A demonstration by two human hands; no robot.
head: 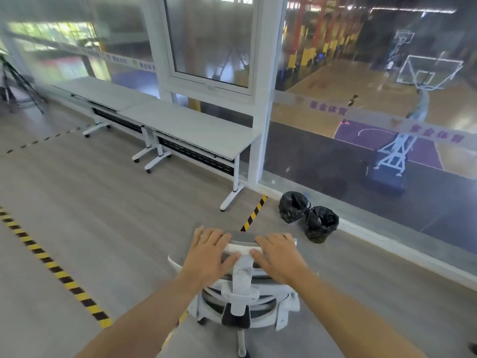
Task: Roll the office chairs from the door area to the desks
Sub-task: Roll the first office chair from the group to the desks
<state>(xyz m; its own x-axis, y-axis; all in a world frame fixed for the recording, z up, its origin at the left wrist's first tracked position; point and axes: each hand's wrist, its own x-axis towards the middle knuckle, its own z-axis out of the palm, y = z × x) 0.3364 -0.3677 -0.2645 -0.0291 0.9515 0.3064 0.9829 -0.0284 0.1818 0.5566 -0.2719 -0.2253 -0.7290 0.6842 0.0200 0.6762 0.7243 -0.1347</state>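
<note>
Both hands rest on top of the chair point(242, 293), at 6 o'clock in the view. The left hand point(210, 254) and the right hand point(277, 255) lie side by side on its headrest point(244, 240), fingers draped over the front edge and thumbs against the white frame, gripping it. The chair stands on grey floor point(103, 202) between strips of hazard tape point(55, 270). The desks point(185, 127) line the window at 12 o'clock, well apart from it. Two black bags point(308, 215) sit at 2 o'clock.
</note>
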